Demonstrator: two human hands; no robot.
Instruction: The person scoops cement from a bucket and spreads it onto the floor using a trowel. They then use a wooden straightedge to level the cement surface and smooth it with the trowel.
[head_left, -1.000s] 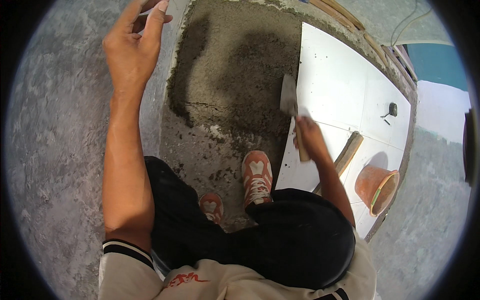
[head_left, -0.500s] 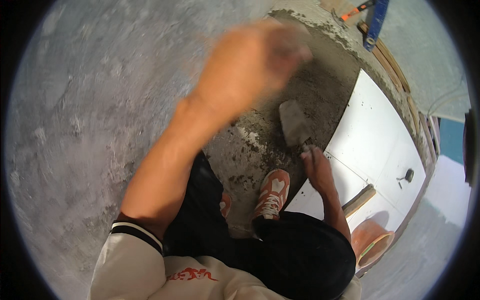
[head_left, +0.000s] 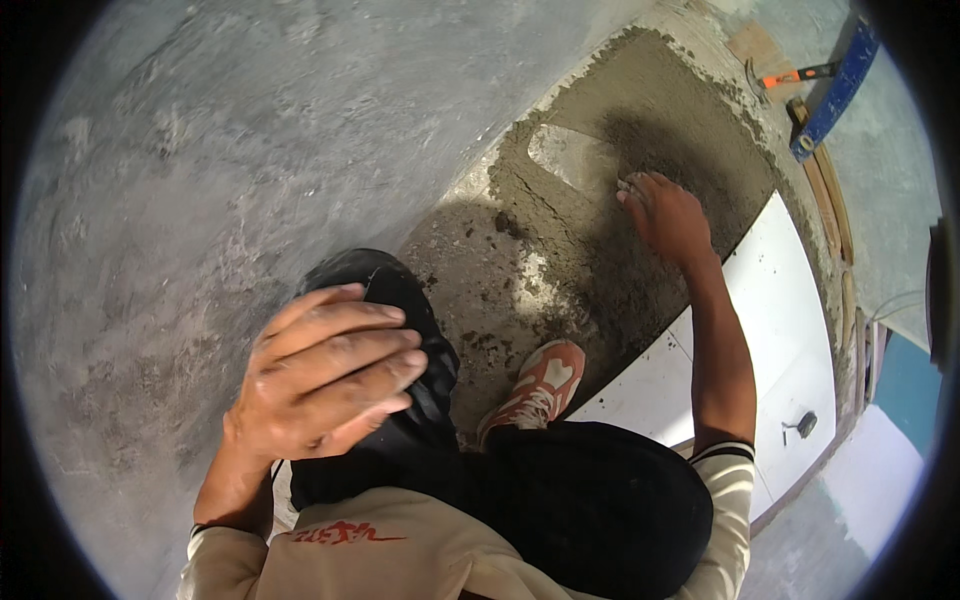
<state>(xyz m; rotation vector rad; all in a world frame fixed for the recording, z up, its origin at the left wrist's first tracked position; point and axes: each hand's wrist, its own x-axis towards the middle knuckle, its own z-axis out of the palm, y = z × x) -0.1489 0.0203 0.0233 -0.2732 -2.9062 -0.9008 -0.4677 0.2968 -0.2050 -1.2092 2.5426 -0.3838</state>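
Observation:
My right hand (head_left: 668,215) reaches out over a bed of wet grey mortar (head_left: 650,120) and grips the handle of a steel trowel (head_left: 566,157). The trowel's flat blade lies on the mortar at the bed's left edge, beyond my fingers. My left hand (head_left: 325,375) rests palm down on my left knee in black trousers (head_left: 400,290); it holds nothing and its fingers are spread flat. I crouch with one orange shoe (head_left: 540,385) planted at the mortar's near edge.
White laid tiles (head_left: 790,300) border the mortar on the right, with a small black object (head_left: 800,425) on them. A hammer with an orange handle (head_left: 795,75) and a blue level (head_left: 838,88) lie at the far right. Bare grey concrete floor (head_left: 200,180) spreads to the left.
My left hand came down from its raised position and settled on my knee. My right hand carried the trowel away from the tile edge, out onto the mortar bed.

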